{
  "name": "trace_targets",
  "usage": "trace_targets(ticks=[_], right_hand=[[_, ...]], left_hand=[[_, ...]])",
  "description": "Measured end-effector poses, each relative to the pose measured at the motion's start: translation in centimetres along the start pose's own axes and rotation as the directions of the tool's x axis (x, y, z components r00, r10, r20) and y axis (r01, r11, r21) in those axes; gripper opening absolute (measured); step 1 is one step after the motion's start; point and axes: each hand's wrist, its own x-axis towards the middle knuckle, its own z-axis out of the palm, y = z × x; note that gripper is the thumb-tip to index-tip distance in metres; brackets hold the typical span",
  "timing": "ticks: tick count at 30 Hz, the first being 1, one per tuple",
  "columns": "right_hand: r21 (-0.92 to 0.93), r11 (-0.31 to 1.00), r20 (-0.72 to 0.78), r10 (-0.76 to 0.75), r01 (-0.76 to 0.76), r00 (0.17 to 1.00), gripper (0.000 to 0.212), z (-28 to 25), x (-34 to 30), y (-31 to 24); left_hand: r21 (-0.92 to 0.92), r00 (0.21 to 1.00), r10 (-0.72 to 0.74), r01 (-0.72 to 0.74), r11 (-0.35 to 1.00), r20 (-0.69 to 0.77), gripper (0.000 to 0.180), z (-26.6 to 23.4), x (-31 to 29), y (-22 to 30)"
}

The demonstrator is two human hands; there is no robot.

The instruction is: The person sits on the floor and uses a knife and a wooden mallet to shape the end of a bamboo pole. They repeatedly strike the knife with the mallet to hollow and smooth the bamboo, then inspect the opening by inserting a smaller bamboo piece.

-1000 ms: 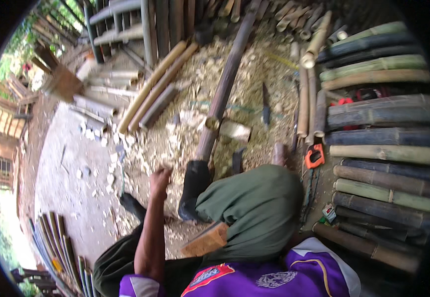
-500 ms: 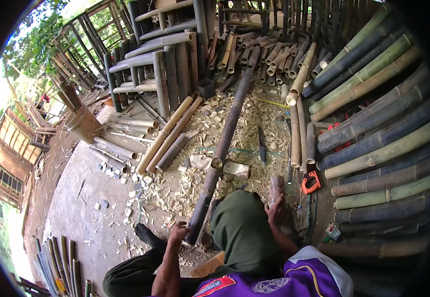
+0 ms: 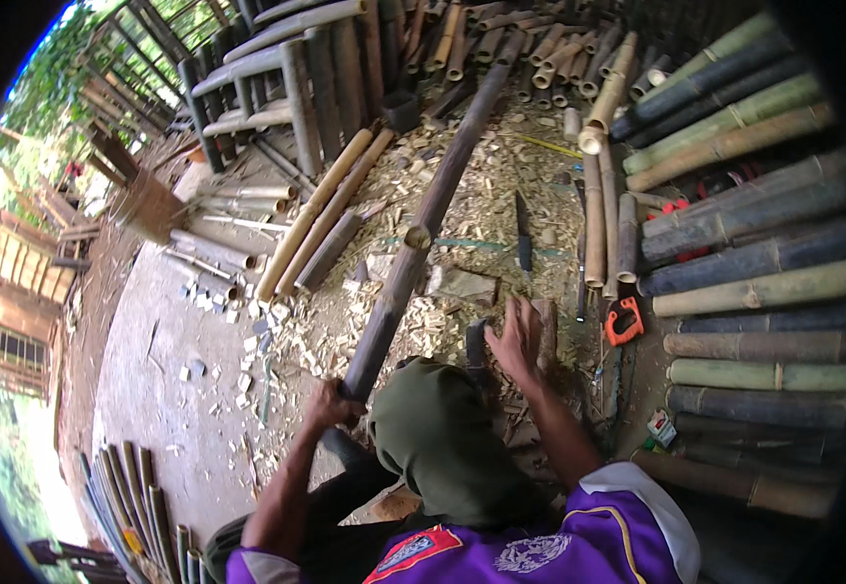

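Observation:
A long dark bamboo pole (image 3: 452, 175) slants from the far pile down to my left hand (image 3: 333, 405), whose fingers are wrapped round its near end. Partway along it a notch (image 3: 417, 237) is cut, showing a pale edge. My right hand (image 3: 515, 343) is raised, its fingers stretched out and nothing visible in them. Just right of it stands a short brown wooden piece (image 3: 547, 326), partly hidden by the hand. A short log block (image 3: 462, 285) lies beneath the pole's right side. Beyond my right hand, a dark-bladed knife (image 3: 523, 238) rests among the wood chips.
An orange-handled saw (image 3: 624, 322) lies at the right, beside stacked bamboo poles (image 3: 759, 290). Two tan poles (image 3: 321, 209) and short offcuts lie left of the dark pole. Bamboo chairs (image 3: 267, 88) stand at the back left. Chips cover the floor.
My left hand has closed round the pole's near end, and the pole lies higher in view. My right hand has left the short wooden piece and moved forward and left. The view has shifted.

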Motion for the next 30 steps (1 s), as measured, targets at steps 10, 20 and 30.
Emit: trace_targets(ticks=[10,20,30], right_hand=[[-0.12,0.967,0.643,-0.097,0.225,0.76,0.083,7.7,12.0,-3.8],[0.118,0.989,0.382,-0.123,0.083,0.916,0.045,7.7,3.6,-8.8],[-0.321,0.646,0.788,0.588,-0.693,0.183,0.038,0.0,-18.1,0.8]], left_hand=[[0.108,0.988,0.137,-0.145,0.984,0.073,0.064,-12.1,0.5,6.8],[-0.412,0.909,-0.015,-0.173,0.895,-0.415,0.062,-1.1,3.8,-1.7],[-0.361,0.514,-0.737,0.852,0.379,0.44,0.041,7.8,-21.0,-14.0]])
